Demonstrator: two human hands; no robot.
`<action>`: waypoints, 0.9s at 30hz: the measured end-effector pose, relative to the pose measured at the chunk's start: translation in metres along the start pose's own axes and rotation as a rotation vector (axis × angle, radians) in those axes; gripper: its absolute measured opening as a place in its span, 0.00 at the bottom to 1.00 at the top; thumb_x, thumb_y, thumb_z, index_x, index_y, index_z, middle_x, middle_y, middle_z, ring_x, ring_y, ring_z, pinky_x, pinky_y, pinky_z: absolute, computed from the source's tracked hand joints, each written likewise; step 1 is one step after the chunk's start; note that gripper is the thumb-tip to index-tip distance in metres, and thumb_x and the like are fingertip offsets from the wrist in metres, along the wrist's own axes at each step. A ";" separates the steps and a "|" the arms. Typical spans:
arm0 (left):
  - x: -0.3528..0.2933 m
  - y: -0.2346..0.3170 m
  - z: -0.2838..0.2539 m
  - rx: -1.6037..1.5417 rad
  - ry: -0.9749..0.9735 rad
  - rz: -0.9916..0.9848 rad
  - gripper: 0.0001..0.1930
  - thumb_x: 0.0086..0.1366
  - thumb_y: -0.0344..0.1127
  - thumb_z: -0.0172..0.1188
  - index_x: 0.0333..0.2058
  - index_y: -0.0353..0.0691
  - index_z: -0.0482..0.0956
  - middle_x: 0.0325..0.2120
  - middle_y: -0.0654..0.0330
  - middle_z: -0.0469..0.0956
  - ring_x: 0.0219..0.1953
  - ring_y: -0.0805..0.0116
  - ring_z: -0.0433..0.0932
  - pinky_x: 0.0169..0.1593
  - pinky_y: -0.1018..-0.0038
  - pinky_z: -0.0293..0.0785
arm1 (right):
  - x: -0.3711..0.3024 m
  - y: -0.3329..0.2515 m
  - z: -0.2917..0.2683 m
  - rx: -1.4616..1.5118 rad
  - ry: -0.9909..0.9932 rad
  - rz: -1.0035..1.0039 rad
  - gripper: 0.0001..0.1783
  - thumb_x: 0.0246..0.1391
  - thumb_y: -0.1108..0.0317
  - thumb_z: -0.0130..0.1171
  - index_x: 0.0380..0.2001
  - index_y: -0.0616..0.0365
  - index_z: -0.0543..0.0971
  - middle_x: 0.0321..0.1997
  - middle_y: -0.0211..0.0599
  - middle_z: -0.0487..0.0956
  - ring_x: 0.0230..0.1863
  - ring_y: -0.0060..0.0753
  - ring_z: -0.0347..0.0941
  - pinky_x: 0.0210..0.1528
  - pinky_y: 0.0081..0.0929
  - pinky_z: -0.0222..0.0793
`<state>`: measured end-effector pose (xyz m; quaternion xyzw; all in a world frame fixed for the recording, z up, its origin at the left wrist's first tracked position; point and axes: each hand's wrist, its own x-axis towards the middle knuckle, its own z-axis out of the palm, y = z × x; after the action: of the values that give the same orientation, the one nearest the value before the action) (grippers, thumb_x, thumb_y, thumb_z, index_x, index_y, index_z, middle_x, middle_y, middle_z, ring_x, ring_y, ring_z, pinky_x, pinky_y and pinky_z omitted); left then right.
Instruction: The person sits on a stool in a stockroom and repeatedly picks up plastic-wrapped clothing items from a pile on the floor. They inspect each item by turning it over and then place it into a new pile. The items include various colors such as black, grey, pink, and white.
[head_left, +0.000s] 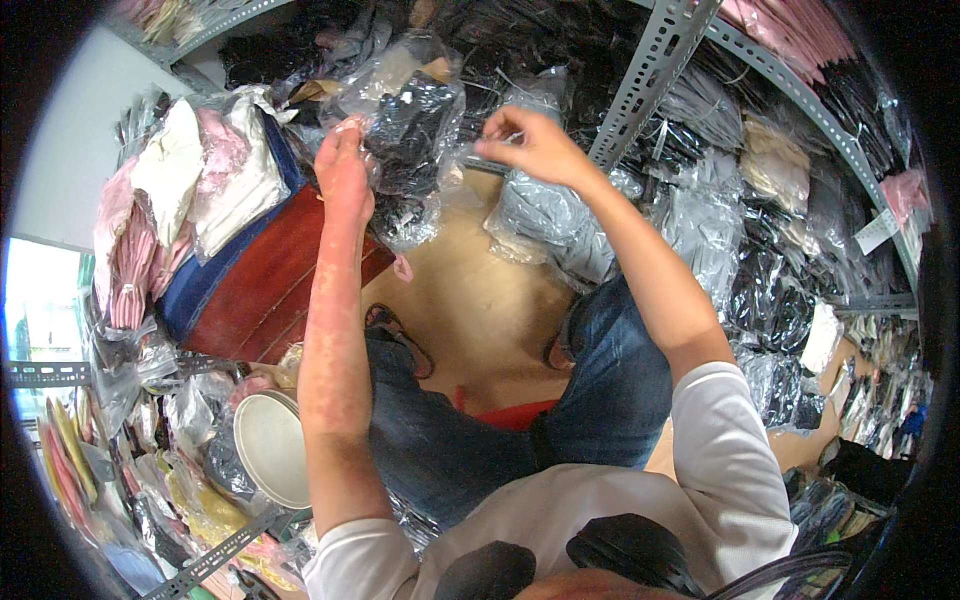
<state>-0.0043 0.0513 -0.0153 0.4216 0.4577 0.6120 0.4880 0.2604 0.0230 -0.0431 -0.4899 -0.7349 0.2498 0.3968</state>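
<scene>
My left hand (345, 165) is closed, its fingertips pinching the edge of a clear plastic bag (408, 125) with dark contents. The bag hangs in front of me, crumpled and shiny. To its right, my right hand (530, 145) has its fingers curled toward the thumb, close to the bag's right side. Anything small between those fingertips is too fine to make out. Below my right hand lies a pale grey plastic-wrapped bundle (545, 215).
A reddish-brown and blue surface (270, 280) at the left bears pink and white bundles (205, 165). Perforated metal shelf posts (655, 75) stand at the right, among stacked bagged goods (700, 215). A round white lid or tub (272, 450) sits beside my left forearm.
</scene>
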 end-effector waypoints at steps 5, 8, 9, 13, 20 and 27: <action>0.007 0.009 -0.012 -0.272 -0.066 -0.045 0.13 0.71 0.34 0.53 0.48 0.33 0.77 0.42 0.58 0.80 0.40 0.69 0.79 0.45 0.73 0.75 | -0.003 0.005 0.033 -0.412 0.164 -0.367 0.25 0.51 0.53 0.68 0.45 0.62 0.79 0.49 0.48 0.80 0.53 0.47 0.75 0.54 0.39 0.70; 0.014 0.016 -0.023 -0.295 -0.018 0.003 0.13 0.71 0.33 0.54 0.49 0.34 0.77 0.43 0.57 0.80 0.42 0.66 0.79 0.48 0.71 0.76 | 0.004 -0.014 0.021 -0.111 -0.102 -0.169 0.22 0.54 0.53 0.66 0.40 0.62 0.81 0.42 0.46 0.83 0.47 0.40 0.79 0.49 0.36 0.72; 0.019 0.020 -0.030 -0.292 0.019 0.031 0.12 0.70 0.33 0.54 0.48 0.34 0.77 0.44 0.57 0.80 0.42 0.67 0.79 0.47 0.72 0.76 | 0.005 -0.012 0.012 0.045 -0.059 -0.062 0.19 0.55 0.54 0.65 0.38 0.61 0.82 0.39 0.43 0.84 0.44 0.36 0.80 0.47 0.34 0.73; 0.044 0.015 -0.076 -0.329 0.179 0.080 0.09 0.71 0.31 0.52 0.45 0.36 0.76 0.33 0.61 0.77 0.30 0.73 0.73 0.30 0.73 0.70 | 0.021 0.002 -0.015 0.371 0.034 0.149 0.14 0.58 0.60 0.63 0.37 0.61 0.83 0.31 0.34 0.85 0.36 0.21 0.80 0.43 0.23 0.72; 0.039 0.031 -0.071 -0.397 -0.043 0.123 0.14 0.74 0.32 0.47 0.53 0.32 0.72 0.44 0.56 0.78 0.42 0.67 0.78 0.43 0.71 0.77 | 0.015 0.026 -0.003 0.678 0.046 0.387 0.17 0.54 0.63 0.68 0.44 0.56 0.78 0.41 0.34 0.82 0.42 0.24 0.77 0.46 0.25 0.70; 0.038 0.020 -0.059 -0.594 -0.094 0.024 0.16 0.76 0.32 0.40 0.57 0.32 0.65 0.52 0.48 0.75 0.47 0.62 0.77 0.50 0.67 0.76 | -0.003 -0.005 0.036 1.385 0.038 0.916 0.26 0.57 0.51 0.64 0.53 0.51 0.70 0.45 0.36 0.79 0.45 0.31 0.77 0.45 0.36 0.73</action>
<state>-0.0717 0.0773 -0.0063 0.2937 0.2304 0.7045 0.6036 0.2286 0.0188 -0.0610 -0.3898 -0.1359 0.7741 0.4799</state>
